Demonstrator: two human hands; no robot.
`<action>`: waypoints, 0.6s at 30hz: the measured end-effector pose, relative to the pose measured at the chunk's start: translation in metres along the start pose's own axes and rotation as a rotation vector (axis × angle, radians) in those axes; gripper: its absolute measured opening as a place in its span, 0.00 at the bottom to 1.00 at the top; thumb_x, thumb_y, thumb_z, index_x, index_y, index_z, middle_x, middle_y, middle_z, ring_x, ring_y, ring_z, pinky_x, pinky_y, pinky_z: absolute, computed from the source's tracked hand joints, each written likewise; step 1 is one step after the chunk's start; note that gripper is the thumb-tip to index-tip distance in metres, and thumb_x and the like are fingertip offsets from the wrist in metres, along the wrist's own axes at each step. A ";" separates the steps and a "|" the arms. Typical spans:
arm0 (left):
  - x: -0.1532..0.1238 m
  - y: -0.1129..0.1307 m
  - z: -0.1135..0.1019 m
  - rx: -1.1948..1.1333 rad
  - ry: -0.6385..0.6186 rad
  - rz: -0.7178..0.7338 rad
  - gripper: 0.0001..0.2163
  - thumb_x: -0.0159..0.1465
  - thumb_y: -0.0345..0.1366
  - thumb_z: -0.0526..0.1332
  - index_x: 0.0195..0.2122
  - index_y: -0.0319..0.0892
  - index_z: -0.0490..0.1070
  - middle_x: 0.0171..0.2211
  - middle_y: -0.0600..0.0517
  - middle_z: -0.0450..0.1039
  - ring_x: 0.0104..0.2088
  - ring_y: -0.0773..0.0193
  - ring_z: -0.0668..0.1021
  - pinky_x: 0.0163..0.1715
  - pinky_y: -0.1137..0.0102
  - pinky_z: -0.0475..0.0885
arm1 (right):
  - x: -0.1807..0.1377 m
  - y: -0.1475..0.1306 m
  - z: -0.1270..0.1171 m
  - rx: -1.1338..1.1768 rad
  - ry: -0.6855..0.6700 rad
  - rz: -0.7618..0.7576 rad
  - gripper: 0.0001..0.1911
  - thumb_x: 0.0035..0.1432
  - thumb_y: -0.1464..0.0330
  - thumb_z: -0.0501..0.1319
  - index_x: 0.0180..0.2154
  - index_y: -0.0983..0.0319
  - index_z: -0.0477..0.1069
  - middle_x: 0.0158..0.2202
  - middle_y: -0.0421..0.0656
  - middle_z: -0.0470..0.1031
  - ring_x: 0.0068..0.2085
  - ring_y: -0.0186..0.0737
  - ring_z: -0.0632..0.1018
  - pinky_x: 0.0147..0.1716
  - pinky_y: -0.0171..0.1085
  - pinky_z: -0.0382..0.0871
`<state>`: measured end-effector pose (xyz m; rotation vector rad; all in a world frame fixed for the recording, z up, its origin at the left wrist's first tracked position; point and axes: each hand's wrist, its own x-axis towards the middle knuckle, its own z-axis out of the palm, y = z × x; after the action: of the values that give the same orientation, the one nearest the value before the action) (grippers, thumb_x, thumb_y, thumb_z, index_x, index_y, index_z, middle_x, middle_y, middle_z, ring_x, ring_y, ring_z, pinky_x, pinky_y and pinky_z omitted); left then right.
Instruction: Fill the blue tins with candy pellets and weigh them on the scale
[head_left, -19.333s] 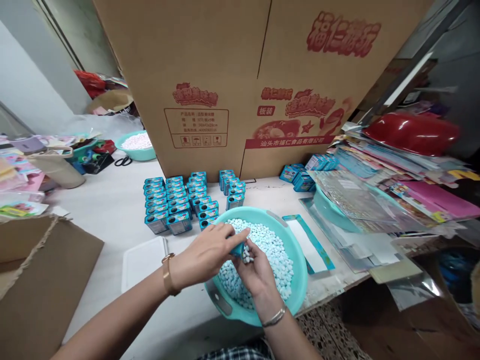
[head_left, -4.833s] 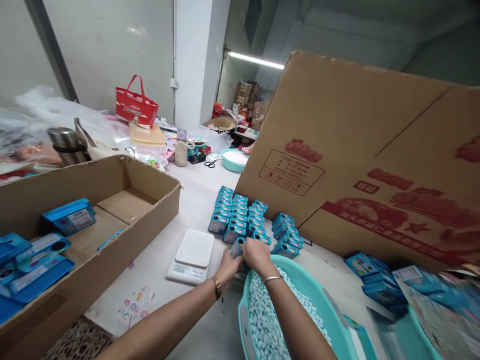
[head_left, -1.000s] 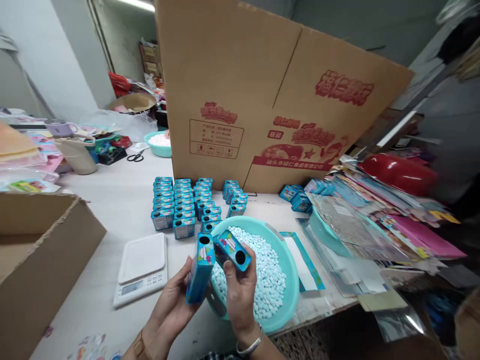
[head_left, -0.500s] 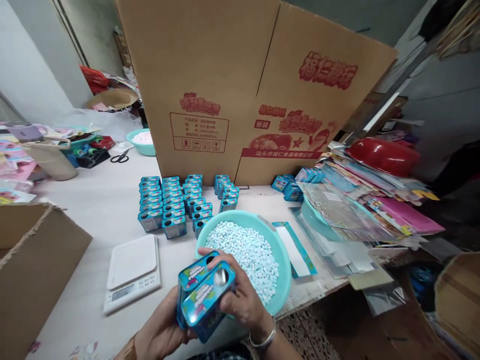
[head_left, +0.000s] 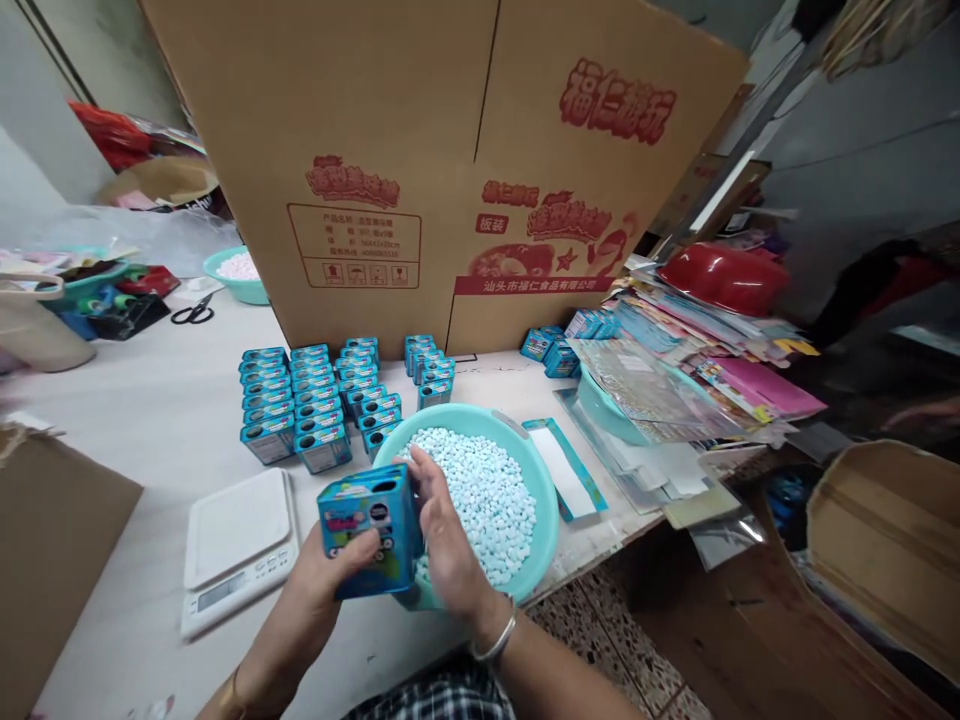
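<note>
Both my hands hold a stack of small blue tins (head_left: 367, 530) upright in front of me, pressed together. My left hand (head_left: 319, 580) grips the stack from the left and below, thumb across its front. My right hand (head_left: 442, 530) closes on its right side. Just behind the tins stands a teal basin (head_left: 544, 500) full of pale blue candy pellets (head_left: 480, 490). Rows of several more blue tins (head_left: 315, 395) stand on the white table beyond it.
A white kitchen scale (head_left: 232, 545) lies left of my hands. A big printed cardboard box (head_left: 420, 160) stands behind the tins. A brown carton (head_left: 52, 540) is at left. Stacked printed sheets and a second teal basin (head_left: 600, 400) crowd the right; scissors (head_left: 191, 312) lie far left.
The tins I held apart, one in each hand, are now pressed together as one upright stack. My view has shifted right and down.
</note>
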<state>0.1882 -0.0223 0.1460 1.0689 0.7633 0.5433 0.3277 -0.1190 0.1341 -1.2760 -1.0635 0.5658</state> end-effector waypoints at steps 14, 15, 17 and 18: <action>0.068 -0.020 0.020 -0.018 0.103 0.210 0.35 0.50 0.46 0.74 0.57 0.41 0.67 0.44 0.47 0.80 0.42 0.53 0.82 0.41 0.63 0.78 | 0.028 0.110 -0.030 -1.157 -0.864 -0.323 0.15 0.63 0.71 0.57 0.51 0.59 0.71 0.59 0.51 0.69 0.64 0.56 0.61 0.63 0.66 0.49; 0.070 -0.025 0.020 0.034 0.080 0.219 0.36 0.51 0.46 0.74 0.59 0.43 0.65 0.46 0.46 0.79 0.44 0.52 0.82 0.43 0.62 0.78 | 0.029 0.115 -0.033 -1.140 -0.823 -0.262 0.17 0.61 0.71 0.58 0.52 0.58 0.71 0.61 0.51 0.67 0.65 0.57 0.59 0.63 0.66 0.48; 0.071 -0.030 0.018 0.152 0.029 0.242 0.39 0.53 0.47 0.72 0.64 0.45 0.59 0.52 0.44 0.76 0.50 0.48 0.79 0.48 0.58 0.76 | 0.031 0.123 -0.043 -1.104 -0.723 -0.170 0.19 0.60 0.73 0.58 0.54 0.58 0.71 0.63 0.53 0.64 0.67 0.58 0.55 0.64 0.66 0.45; 0.072 -0.030 0.017 0.221 0.013 0.253 0.41 0.53 0.48 0.72 0.65 0.45 0.57 0.55 0.43 0.73 0.53 0.47 0.78 0.51 0.57 0.74 | 0.032 0.125 -0.050 -1.088 -0.680 -0.141 0.20 0.60 0.74 0.58 0.54 0.59 0.70 0.63 0.54 0.64 0.67 0.59 0.55 0.64 0.67 0.44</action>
<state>0.2476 0.0083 0.1019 1.3792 0.7150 0.6927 0.4107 -0.0848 0.0293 -1.9613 -2.1851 0.2875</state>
